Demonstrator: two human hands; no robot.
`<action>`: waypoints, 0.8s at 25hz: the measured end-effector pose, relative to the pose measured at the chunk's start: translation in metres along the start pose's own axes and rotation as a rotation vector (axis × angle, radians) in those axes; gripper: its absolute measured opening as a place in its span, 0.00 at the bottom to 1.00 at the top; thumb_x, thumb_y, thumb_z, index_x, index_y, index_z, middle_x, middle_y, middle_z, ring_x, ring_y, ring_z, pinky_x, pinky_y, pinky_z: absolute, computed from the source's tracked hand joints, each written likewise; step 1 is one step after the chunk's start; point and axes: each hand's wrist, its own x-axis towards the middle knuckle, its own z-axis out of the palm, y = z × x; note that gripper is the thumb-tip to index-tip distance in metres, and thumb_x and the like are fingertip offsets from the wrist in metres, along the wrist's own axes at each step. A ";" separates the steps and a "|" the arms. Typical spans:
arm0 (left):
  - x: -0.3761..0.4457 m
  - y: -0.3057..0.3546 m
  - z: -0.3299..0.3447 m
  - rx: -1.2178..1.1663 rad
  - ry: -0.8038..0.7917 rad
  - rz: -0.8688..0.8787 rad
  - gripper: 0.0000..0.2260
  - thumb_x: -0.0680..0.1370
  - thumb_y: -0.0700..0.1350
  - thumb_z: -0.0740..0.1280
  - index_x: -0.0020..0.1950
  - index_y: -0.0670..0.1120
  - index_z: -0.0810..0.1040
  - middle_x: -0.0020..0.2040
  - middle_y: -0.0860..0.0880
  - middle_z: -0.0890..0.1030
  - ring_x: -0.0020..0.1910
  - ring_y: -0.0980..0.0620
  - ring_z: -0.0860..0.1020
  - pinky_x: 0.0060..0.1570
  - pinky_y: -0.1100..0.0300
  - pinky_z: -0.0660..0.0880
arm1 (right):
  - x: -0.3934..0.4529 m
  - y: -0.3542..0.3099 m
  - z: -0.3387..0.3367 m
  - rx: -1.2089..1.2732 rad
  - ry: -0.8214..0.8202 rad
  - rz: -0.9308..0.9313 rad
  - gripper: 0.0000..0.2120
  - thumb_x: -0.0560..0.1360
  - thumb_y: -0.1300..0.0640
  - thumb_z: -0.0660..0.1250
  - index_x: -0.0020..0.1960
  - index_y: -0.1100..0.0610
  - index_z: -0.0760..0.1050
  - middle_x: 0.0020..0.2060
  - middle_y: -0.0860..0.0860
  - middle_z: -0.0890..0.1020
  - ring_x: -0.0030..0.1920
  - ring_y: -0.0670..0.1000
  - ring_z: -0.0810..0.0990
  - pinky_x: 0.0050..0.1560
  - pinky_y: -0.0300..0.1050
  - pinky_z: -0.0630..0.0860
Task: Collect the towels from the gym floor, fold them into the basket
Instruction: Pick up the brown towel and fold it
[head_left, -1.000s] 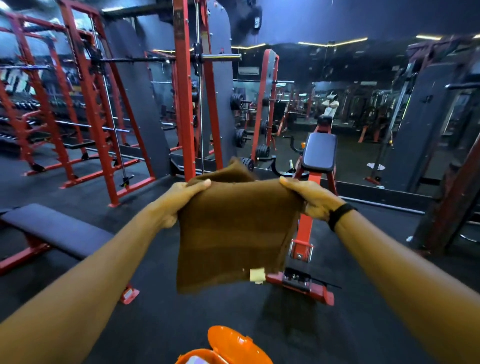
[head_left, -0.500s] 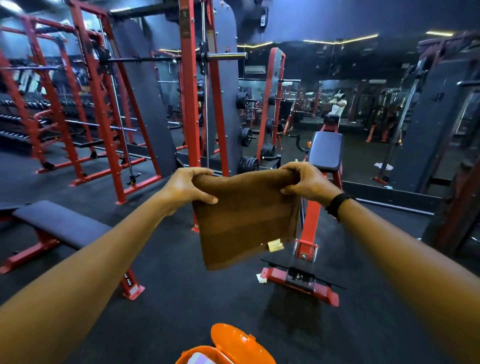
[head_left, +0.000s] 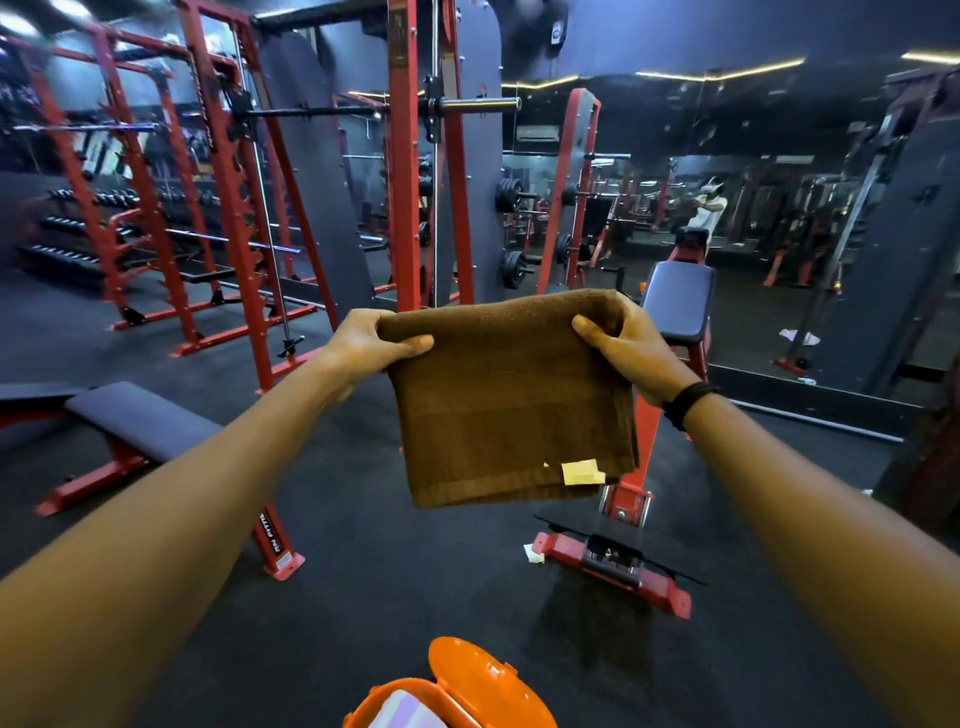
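A folded brown towel (head_left: 511, 400) with a small pale label near its lower right hangs in front of me at chest height. My left hand (head_left: 371, 345) grips its top left corner, thumb across the front. My right hand (head_left: 631, 345) grips the top right corner; a black band circles that wrist. Directly below, at the bottom edge of the view, sits the orange basket (head_left: 467, 691) with its lid flipped open and something pale inside.
A flat bench (head_left: 140, 421) on a red frame stands at the left. An upright red bench (head_left: 675, 306) rises behind the towel, its base on the black floor. Red racks (head_left: 234, 208) fill the back left. A mirror wall runs at the right, with a white cloth (head_left: 800, 338) on the floor.
The towel has been folded in half, so it hangs shorter than a second ago. Both hands hold its top edge a little higher and flatter.
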 end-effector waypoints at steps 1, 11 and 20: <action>-0.001 -0.002 0.000 0.002 0.000 -0.008 0.15 0.72 0.47 0.73 0.57 0.46 0.77 0.51 0.48 0.80 0.54 0.49 0.79 0.51 0.55 0.78 | 0.002 0.001 0.002 -0.035 -0.005 -0.008 0.16 0.77 0.56 0.66 0.64 0.55 0.69 0.57 0.50 0.78 0.58 0.47 0.77 0.62 0.49 0.75; -0.006 -0.075 0.010 0.218 0.022 -0.267 0.21 0.72 0.52 0.74 0.61 0.47 0.75 0.56 0.45 0.79 0.57 0.47 0.77 0.55 0.51 0.75 | 0.009 0.043 0.038 -0.353 -0.089 0.008 0.11 0.75 0.52 0.71 0.53 0.53 0.73 0.48 0.48 0.78 0.49 0.47 0.77 0.53 0.46 0.76; -0.028 -0.252 0.083 0.379 -0.129 -0.492 0.14 0.71 0.51 0.75 0.51 0.47 0.78 0.47 0.47 0.81 0.54 0.44 0.80 0.57 0.50 0.75 | -0.049 0.205 0.106 -0.670 -0.163 0.348 0.15 0.73 0.47 0.70 0.51 0.53 0.67 0.52 0.59 0.77 0.53 0.62 0.77 0.49 0.55 0.73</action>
